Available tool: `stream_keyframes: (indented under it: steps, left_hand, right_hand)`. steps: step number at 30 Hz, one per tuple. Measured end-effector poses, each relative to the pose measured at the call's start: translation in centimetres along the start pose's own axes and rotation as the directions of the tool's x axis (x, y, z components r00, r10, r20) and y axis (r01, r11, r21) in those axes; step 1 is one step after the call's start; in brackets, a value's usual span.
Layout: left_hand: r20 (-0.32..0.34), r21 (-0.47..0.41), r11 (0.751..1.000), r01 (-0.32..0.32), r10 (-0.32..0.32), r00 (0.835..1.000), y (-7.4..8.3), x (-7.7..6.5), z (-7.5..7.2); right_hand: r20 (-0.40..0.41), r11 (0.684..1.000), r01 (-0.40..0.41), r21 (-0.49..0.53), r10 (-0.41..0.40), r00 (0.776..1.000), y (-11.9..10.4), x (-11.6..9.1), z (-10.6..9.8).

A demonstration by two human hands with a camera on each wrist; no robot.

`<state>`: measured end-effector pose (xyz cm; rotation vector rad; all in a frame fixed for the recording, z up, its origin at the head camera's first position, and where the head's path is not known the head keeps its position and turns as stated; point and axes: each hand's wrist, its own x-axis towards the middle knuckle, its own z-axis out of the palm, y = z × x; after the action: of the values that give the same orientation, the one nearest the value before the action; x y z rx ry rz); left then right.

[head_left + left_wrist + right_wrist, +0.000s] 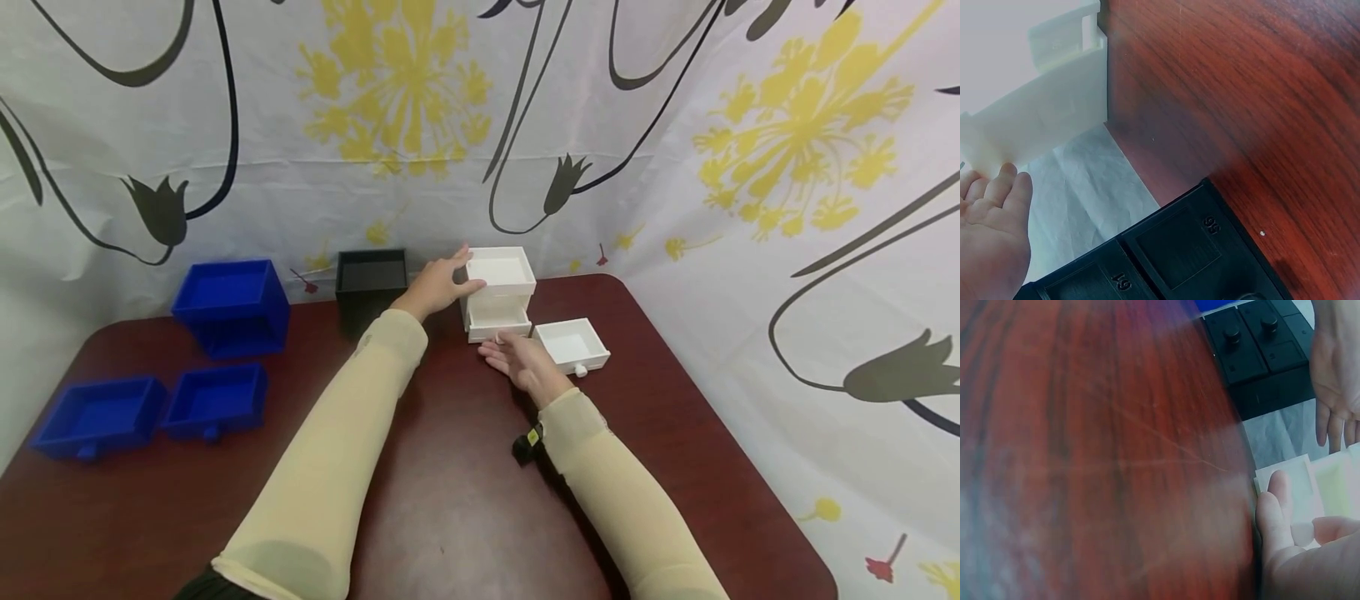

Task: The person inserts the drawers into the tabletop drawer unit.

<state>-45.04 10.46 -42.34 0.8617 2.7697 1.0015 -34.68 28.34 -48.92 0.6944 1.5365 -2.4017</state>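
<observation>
A small white drawer cabinet (498, 271) stands at the back of the table. My left hand (437, 286) rests against its left side, thumb at the top front edge. In the left wrist view the fingers (1013, 194) lie fairly straight against the white wall. My right hand (525, 360) is at the partly pulled-out lower white drawer (500, 320). The right wrist view shows the drawer's round knob (1302, 534) between thumb and fingers. A second white drawer (572, 342) lies on the table just right of the right hand.
A black drawer cabinet (372, 273) stands beside my left hand. Farther left is a blue cabinet (231, 292) with an open front; two blue drawers (99, 408) lie before it. A patterned cloth (420, 200) hangs behind the table (450, 492).
</observation>
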Motion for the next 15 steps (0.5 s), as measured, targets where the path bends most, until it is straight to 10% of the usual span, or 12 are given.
stream_keyframes:
  steps: [15]
  left_hand:
    - [0.001,-0.006,1.000,-0.010,0.010,1.000,-0.04,-0.03,0.01]
  right_hand:
    - [-0.012,1.000,0.012,-0.020,-0.012,1.000,-0.25,0.40,0.33]
